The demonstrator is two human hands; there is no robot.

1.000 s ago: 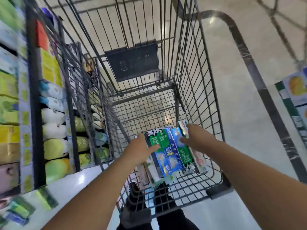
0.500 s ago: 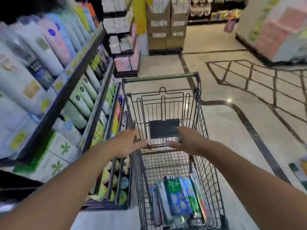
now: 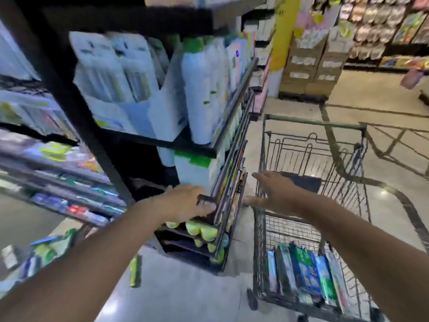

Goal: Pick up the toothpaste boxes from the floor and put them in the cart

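Note:
Several green, blue and dark toothpaste boxes (image 3: 304, 275) lie side by side in the bottom of the wire cart (image 3: 313, 126) at the right. A green toothpaste box (image 3: 134, 270) lies on the floor at the lower left, and more boxes (image 3: 39, 252) lie blurred further left. My left hand (image 3: 185, 201) hangs empty in front of the corner of the low shelf rack, fingers apart. My right hand (image 3: 276, 191) hovers over the cart's left rim, fingers spread and holding nothing.
Tall dark shelves (image 3: 209, 145) with white bottles fill the left side, close beside the cart. A low rack (image 3: 209, 231) holds yellow-green bottles. Stacked cardboard cartons (image 3: 308, 66) stand further down the aisle. Pale tiled floor (image 3: 290, 108) stretches ahead and to the right.
Both hands left the boxes in the cart and rose empty. The view lifted and swung left, bringing the shelves and the boxes on the floor into sight.

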